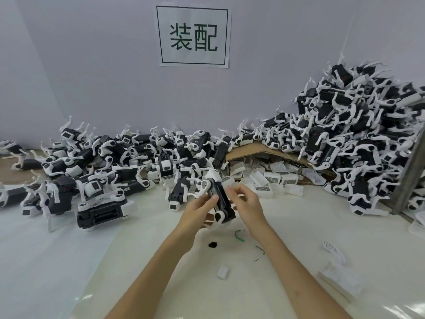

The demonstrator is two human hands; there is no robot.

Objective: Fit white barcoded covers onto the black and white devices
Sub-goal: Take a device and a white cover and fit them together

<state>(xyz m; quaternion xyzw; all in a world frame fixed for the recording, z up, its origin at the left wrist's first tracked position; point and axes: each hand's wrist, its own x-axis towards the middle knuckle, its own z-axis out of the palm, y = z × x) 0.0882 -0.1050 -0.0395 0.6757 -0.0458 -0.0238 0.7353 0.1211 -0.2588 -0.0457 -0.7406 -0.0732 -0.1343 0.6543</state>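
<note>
A black and white device (pixel 219 199) is held upright above the table at centre, its white arms sticking out. My left hand (pixel 197 209) grips its left side from below. My right hand (pixel 245 201) pinches a white cover (pixel 230 183) against the device's upper right side. Several more white barcoded covers (pixel 271 180) lie loose in and in front of a flattened cardboard box (pixel 255 151) just beyond my hands.
Heaps of the same devices fill the back left (pixel 110 166) and pile high at the right (pixel 358 139). Small scraps lie near my forearms: a black bit (pixel 212 245), a green wire (pixel 239 234), a white part (pixel 223 272). A metal post (pixel 411 169) leans at the right.
</note>
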